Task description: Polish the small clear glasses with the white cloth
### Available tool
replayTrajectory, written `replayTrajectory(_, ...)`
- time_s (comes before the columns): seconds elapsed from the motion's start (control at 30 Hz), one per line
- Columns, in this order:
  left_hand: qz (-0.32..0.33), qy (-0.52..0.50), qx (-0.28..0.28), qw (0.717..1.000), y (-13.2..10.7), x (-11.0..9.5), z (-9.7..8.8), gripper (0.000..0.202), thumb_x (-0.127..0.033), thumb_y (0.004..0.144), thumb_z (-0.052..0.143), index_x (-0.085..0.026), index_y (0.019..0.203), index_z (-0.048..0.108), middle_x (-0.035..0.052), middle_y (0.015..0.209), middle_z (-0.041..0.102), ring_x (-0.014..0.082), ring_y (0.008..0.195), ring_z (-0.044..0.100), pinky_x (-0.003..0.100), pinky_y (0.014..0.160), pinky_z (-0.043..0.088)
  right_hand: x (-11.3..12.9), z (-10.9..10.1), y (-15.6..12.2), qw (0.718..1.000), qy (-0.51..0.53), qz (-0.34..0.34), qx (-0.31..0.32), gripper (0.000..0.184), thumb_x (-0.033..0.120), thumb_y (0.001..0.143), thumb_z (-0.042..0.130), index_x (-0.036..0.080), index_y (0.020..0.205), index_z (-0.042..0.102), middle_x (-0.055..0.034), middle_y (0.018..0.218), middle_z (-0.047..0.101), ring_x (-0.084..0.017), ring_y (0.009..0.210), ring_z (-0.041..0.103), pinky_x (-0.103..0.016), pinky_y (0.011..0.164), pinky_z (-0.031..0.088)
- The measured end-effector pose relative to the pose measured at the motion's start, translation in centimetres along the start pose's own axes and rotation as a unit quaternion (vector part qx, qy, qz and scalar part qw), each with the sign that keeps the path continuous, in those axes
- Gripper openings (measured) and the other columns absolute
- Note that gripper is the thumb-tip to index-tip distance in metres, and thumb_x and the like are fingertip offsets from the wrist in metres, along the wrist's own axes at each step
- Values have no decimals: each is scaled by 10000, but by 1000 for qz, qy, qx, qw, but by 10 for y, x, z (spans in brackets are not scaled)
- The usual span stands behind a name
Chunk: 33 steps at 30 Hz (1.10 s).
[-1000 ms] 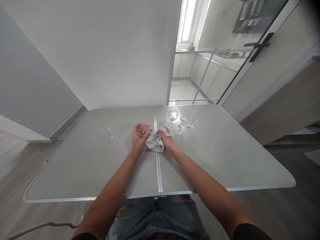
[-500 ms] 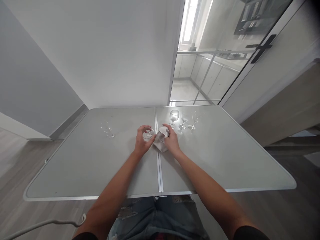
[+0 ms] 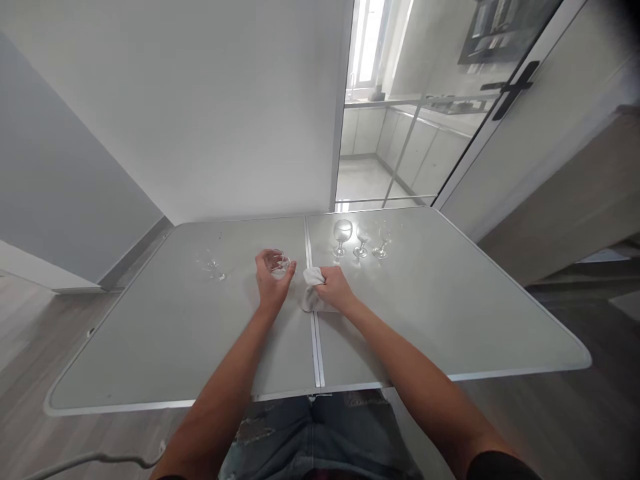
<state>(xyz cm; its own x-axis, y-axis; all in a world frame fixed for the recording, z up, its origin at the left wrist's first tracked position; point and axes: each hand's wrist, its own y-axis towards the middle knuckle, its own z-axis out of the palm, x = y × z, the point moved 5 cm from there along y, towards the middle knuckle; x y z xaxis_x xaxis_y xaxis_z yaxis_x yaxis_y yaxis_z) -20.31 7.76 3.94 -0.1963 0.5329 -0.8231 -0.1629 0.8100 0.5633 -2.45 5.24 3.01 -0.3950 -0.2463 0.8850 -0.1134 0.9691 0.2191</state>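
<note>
In my left hand (image 3: 271, 280) is a clear wine glass (image 3: 278, 264), its bowl held between thumb and curved fingers. How its stem and foot lie I cannot tell, as the hand covers part of it. My right hand (image 3: 334, 287) is closed on a white cloth (image 3: 312, 288), bunched at the thumb and hanging down over the table's seam. A gap separates the cloth from the glass. Beyond the right hand, three stemmed glasses stand upright in a row: a larger one (image 3: 343, 233), a middle one (image 3: 361, 240) and a right one (image 3: 383, 241).
Another clear glass (image 3: 213, 268) appears to lie on its side on the left half of the pale folding table (image 3: 150, 333). A wall (image 3: 250, 133) rises behind the table, with a glass sliding door (image 3: 395, 147) at the back right. A cable (image 3: 100, 457) runs at lower left.
My left hand has moved left with the wine glass, away from the cloth. My right hand has shifted slightly left and down, with the cloth gripped more tightly. The view has tilted a little.
</note>
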Motion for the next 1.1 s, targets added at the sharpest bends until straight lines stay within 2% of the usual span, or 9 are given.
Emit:
replayTrajectory(0.03, -1, -4, 4, 1000, -1, -1, 1, 562, -336, 770, 817, -238, 1208, 480, 77, 1127, 628, 181, 957, 679, 317, 797, 538, 2, 0, 0, 1000, -18, -22, -10, 180, 177, 737, 546, 162, 814, 708, 5, 697, 619, -139, 631, 525, -239, 619, 398)
replayTrajectory(0.1, -3, -14, 15, 1000, -4, -3, 5, 570, -340, 772, 817, -239, 1215, 473, 81, 1131, 625, 183, 966, 678, 322, 803, 548, 8, 0, -2, 997, -46, -58, -16, 522, 97, 652, 546, 191, 1147, 682, 2, 881, 689, -142, 708, 574, -234, 687, 430)
replayTrajectory(0.17, -4, -41, 32, 999, -7, -4, 10, 575, -336, 772, 820, -238, 1216, 468, 85, 1133, 624, 187, 970, 681, 333, 816, 560, 12, 3, -4, 994, -81, -67, -1, 691, 90, 637, 559, 234, 1311, 599, -3, 956, 708, -156, 756, 602, -241, 718, 439)
replayTrajectory(0.33, -19, -135, 98, 986, -16, -1, 23, 677, -328, 688, 889, -245, 1218, 475, 87, 1136, 630, 233, 1040, 684, 407, 886, 586, 9, 16, -7, 983, -165, -42, 71, 319, 199, 713, 630, 231, 1025, 690, -14, 778, 695, -174, 643, 577, -254, 597, 368)
replayTrajectory(0.5, -6, -175, 174, 969, -21, -1, 37, 756, -387, 679, 893, -273, 1289, 462, 134, 1329, 568, 287, 1235, 613, 491, 1015, 532, -1, 3, 0, 963, -271, -14, -11, 164, 186, 764, 599, 225, 874, 715, -48, 789, 690, -187, 672, 599, -271, 606, 354)
replayTrajectory(0.63, 15, -142, 200, 969, -21, 0, 42, 885, -523, 656, 872, -285, 1387, 434, 170, 1475, 464, 332, 1387, 480, 555, 1150, 387, -11, -35, 6, 945, -311, 23, -96, 270, 139, 712, 572, 215, 895, 755, -69, 923, 717, -182, 728, 621, -265, 618, 382)
replayTrajectory(0.73, 5, -114, 185, 976, -20, 4, 39, 751, -555, 770, 775, -307, 1393, 436, 154, 1475, 450, 313, 1331, 525, 537, 1120, 403, -27, -69, 8, 941, -285, 109, -147, 350, 134, 696, 533, 204, 926, 786, -66, 807, 726, -193, 713, 626, -258, 605, 394)
replayTrajectory(0.83, 13, -96, 181, 979, -20, 4, 37, 552, -516, 873, 681, -299, 1339, 479, 134, 1403, 489, 270, 1229, 580, 484, 1059, 447, -45, -90, 8, 927, -283, 185, -163, 290, 142, 663, 533, 171, 801, 787, -78, 692, 704, -199, 654, 615, -259, 557, 372)
replayTrajectory(1.1, 31, -60, 174, 982, -20, -3, 36, 377, -503, 945, 576, -260, 1233, 585, 109, 1229, 541, 208, 991, 601, 377, 880, 491, -71, -90, 12, 918, -280, 227, -168, 320, 151, 656, 556, 161, 852, 809, -110, 742, 742, -220, 704, 671, -246, 561, 397)
